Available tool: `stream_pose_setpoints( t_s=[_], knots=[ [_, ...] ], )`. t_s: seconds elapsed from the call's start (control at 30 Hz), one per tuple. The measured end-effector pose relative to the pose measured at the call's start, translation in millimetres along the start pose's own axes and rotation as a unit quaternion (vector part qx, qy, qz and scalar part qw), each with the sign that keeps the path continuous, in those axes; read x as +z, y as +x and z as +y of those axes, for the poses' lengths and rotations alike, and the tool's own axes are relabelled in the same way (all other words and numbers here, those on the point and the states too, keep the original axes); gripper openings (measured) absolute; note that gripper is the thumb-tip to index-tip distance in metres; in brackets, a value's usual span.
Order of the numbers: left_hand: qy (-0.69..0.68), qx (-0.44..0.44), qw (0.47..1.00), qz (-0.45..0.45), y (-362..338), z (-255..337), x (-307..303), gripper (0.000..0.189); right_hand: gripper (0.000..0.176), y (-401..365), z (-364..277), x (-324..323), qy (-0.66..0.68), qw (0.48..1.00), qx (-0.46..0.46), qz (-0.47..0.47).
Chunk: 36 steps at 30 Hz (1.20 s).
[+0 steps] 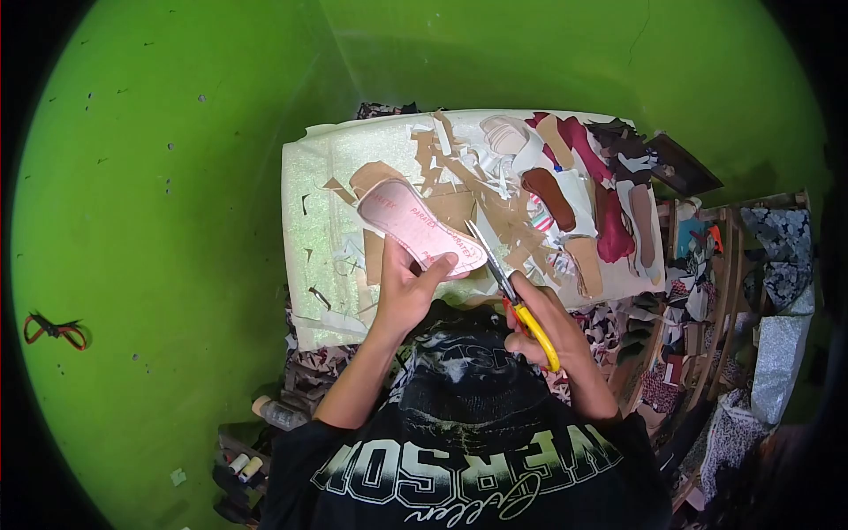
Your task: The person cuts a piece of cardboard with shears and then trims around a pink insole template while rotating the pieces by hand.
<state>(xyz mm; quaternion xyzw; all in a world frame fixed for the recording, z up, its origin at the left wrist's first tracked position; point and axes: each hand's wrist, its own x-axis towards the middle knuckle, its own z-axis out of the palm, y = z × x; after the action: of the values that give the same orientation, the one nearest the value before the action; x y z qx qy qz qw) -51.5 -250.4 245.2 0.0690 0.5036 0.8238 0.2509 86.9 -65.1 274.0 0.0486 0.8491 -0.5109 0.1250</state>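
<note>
A pale pink insole-shaped piece (411,221) with red "PARATEX" lettering is pinched in my left hand (411,287), the thumb on top near its narrow end. My right hand (552,322) is closed round the yellow handles of a pair of scissors (512,291). The scissor blades point up and away, slightly parted, just right of the insole's narrow end; whether they touch its edge is hard to tell. Under and behind the insole lie brown cardboard pieces (452,210) and paper scraps.
A white-covered table (309,194) carries a brown sole-shaped piece (548,199), maroon pieces (612,225) and many offcuts. At the right stand a wooden rack (729,291) and silvery material (782,362). A plastic bottle (281,413) lies lower left, beside green walls (177,221).
</note>
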Motion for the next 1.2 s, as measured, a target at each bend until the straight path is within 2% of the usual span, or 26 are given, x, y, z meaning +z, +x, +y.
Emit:
stream_pose_setpoints(
  t_s=[0.07,0.17,0.23,0.37,0.47,0.57,0.63,0.77,0.87,0.97,1.07,1.2],
  knots=[
    [0.011,-0.003,1.000,-0.024,1.9,3.8,-4.1,0.062,0.078,-1.3,-8.2,-6.8,-0.021,0.999,0.026,-0.027],
    [0.028,-0.009,0.998,-0.048,4.7,5.8,-7.7,0.067,0.073,-3.4,-9.7,-6.3,-0.030,0.999,0.006,-0.016],
    [0.013,-0.027,0.999,-0.043,4.6,12.9,-3.8,0.071,0.068,-1.2,-15.4,-5.1,0.041,0.999,-0.006,-0.017],
    [0.053,0.021,0.997,-0.048,2.4,2.3,-2.9,0.069,0.061,2.7,-6.7,5.0,0.129,0.990,-0.056,0.005],
    [0.053,0.007,0.998,-0.045,0.8,3.7,-2.8,0.069,0.065,2.7,-1.3,3.1,0.076,0.996,-0.054,-0.001],
    [0.058,-0.030,0.996,-0.061,0.7,10.8,-5.1,0.069,0.071,-0.8,-23.9,-8.0,0.061,0.998,-0.002,-0.030],
    [0.068,-0.054,0.992,-0.089,2.6,12.9,-9.0,0.070,0.075,-0.3,-15.1,-9.0,0.008,0.999,-0.021,-0.039],
    [0.119,-0.049,0.984,-0.121,6.6,14.5,-13.3,0.077,0.078,-2.4,-23.4,-16.1,-0.051,0.997,-0.007,-0.057],
    [0.149,-0.025,0.979,-0.139,10.0,12.6,-18.2,0.079,0.079,-7.9,-16.6,-13.0,-0.060,0.997,-0.037,-0.025],
    [0.152,-0.014,0.978,-0.141,11.9,12.0,-19.1,0.079,0.081,-3.5,-10.8,-13.3,0.029,0.995,0.024,-0.094],
    [0.135,-0.045,0.982,-0.121,13.6,19.7,-16.6,0.080,0.081,-4.3,-7.2,-10.0,0.057,0.996,-0.023,-0.058],
    [0.098,-0.080,0.986,-0.105,12.4,28.2,-11.0,0.082,0.081,-5.8,-9.2,-9.5,0.060,0.997,-0.020,-0.045]
  ],
)
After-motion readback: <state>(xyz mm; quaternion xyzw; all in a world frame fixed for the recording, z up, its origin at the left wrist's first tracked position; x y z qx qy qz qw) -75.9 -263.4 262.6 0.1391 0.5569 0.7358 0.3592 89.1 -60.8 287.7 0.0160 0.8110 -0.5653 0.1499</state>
